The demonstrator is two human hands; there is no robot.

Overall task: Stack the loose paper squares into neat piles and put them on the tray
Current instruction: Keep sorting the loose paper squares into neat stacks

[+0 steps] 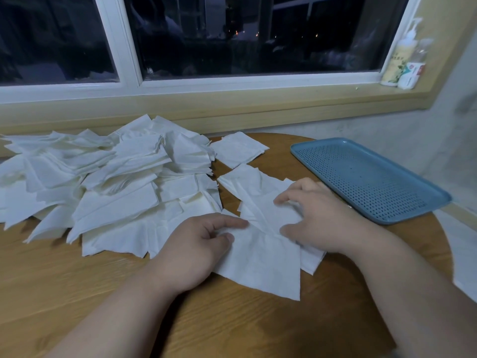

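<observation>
A big loose heap of white paper squares (108, 182) covers the left half of the round wooden table (77, 280). A few overlapping squares (260, 264) lie in front of me at the centre. My left hand (196, 251) rests on their left edge, pinching the paper between thumb and forefinger. My right hand (317, 215) lies on their right side with curled fingers gripping the paper. One single square (238, 149) lies apart at the back. The blue perforated tray (366, 177) sits to the right with nothing on it.
A window with a white frame and a yellow sill (232, 104) runs along the back. Two bottles (405, 60) stand on the sill at the right. A grey wall lies close behind the tray. The table's curved edge falls away at the right.
</observation>
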